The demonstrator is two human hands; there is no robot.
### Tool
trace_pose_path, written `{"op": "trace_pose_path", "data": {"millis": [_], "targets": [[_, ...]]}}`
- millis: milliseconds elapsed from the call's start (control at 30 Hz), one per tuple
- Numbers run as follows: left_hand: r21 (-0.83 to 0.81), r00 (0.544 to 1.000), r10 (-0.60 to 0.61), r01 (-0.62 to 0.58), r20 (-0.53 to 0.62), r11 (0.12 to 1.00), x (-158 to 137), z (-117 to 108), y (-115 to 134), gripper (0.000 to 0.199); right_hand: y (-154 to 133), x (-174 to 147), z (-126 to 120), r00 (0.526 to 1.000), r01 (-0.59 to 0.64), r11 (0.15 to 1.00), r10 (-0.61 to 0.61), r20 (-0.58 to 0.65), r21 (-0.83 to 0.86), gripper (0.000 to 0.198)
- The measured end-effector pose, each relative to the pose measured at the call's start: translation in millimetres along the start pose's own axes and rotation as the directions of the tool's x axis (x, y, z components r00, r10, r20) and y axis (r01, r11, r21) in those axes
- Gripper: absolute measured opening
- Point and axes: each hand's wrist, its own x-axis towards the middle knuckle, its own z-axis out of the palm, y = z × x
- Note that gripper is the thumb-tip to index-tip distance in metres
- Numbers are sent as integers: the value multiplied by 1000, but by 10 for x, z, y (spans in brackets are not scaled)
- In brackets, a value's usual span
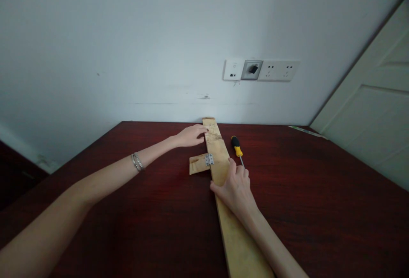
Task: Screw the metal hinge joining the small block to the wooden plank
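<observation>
A long, pale wooden plank (220,155) lies on the dark red tabletop, running from the near edge of view to the wall. My right hand (237,188) is clamped across it, thumb at its left edge and fingers over its right side. Close to the far end, my left hand (191,136) touches the plank's left edge with outstretched fingertips. Between the hands, a small metal hinge (209,159) joins a short wooden piece (198,165) to the plank's left side. Just beyond my right fingers lies a black and yellow screwdriver (236,146), its tip hidden behind them.
The tabletop (153,209) meets a white wall (143,47) bearing a row of sockets (277,70), with a black plug (253,69) in one. A thin patterned strip (306,131) lies at the back right edge. A pale panelled door (380,94) stands at right.
</observation>
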Motion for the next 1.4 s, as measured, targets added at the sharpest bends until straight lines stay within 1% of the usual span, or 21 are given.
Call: {"op": "trace_pose_path", "data": {"millis": [67, 133, 233, 367, 433, 567, 633, 867, 1067, 1233, 1400], "targets": [[-15, 999, -11, 11, 35, 1000, -191, -20, 69, 36, 3, 4, 2, 1000, -3, 1000, 3, 3, 9, 78], [-36, 996, -21, 24, 91, 999, -375, -44, 140, 41, 5, 7, 3, 1000, -10, 1000, 10, 7, 17, 79], [-65, 982, -51, 63, 183, 996, -618, -76, 234, 57, 8, 10, 7, 1000, -21, 1000, 20, 14, 23, 80], [-60, 947, -113, 137, 302, 989, -838, -48, 319, 85, 6, 15, 13, 999, -29, 999, 28, 23, 26, 81], [-57, 938, -136, 163, 318, 985, -898, 2, 355, 93, 1, 17, 11, 999, -31, 999, 30, 32, 31, 81], [-57, 936, -183, 209, 301, 976, -934, 120, 417, 103, -7, 16, -4, 999, -24, 999, 23, 36, 32, 79], [-70, 939, -195, 222, 282, 972, -927, 169, 433, 102, -6, 13, -12, 999, -10, 1000, 9, 33, 29, 78], [-103, 933, -273, 303, 236, 947, -859, 259, 414, 84, -4, 11, -20, 1000, 3, 1000, -3, 13, 29, 81], [-76, 902, -357, 385, 242, 920, -806, 328, 406, 82, -15, 11, -39, 1000, 5, 1000, -5, 23, 30, 79], [-74, 896, -362, 392, 257, 917, -782, 287, 406, 65, -21, 2, -58, 1000, 12, 999, -13, 22, 33, 76], [-83, 922, -299, 327, 245, 941, -773, 185, 369, 63, -27, -7, -77, 1000, 19, 999, -20, 14, 29, 73]]}}
